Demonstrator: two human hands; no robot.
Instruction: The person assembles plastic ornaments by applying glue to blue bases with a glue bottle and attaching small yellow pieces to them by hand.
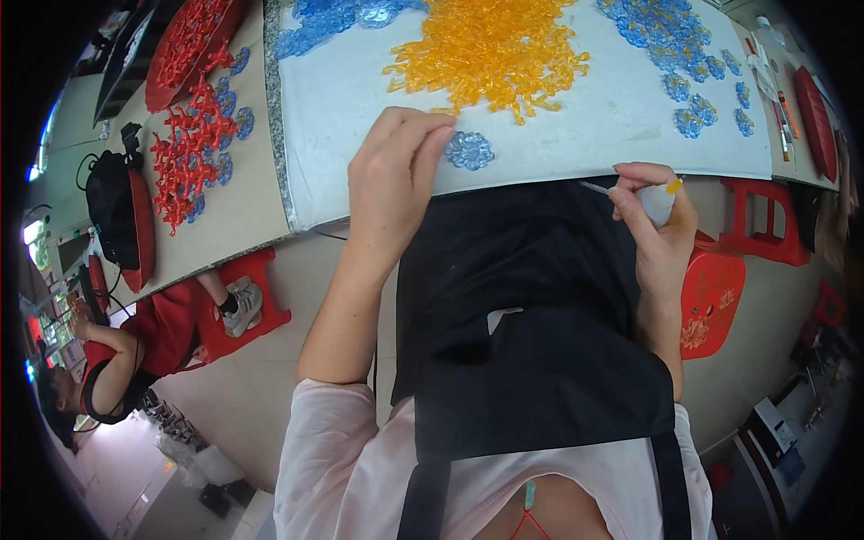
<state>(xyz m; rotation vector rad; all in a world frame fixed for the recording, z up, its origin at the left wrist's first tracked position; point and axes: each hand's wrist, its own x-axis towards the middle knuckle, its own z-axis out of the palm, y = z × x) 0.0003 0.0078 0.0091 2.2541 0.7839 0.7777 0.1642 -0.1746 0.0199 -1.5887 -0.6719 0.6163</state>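
My left hand is over the white work mat, thumb and fingers pinched together. A small yellow plastic piece shows right beside those fingertips; whether they grip it I cannot tell. Just right of the fingers lies a clear blue, flower-shaped plastic piece. At the mat's front edge my right hand is closed around a small white bottle with a yellow end. From that hand a thin metallic tip points left. Beyond my left hand spreads a big heap of clear yellow plastic pieces.
Blue pieces cover the mat's far right, and more blue pieces its far left. Red branching pieces lie on the left table. Brushes rest at right. Red stools stand below; another person sits at left.
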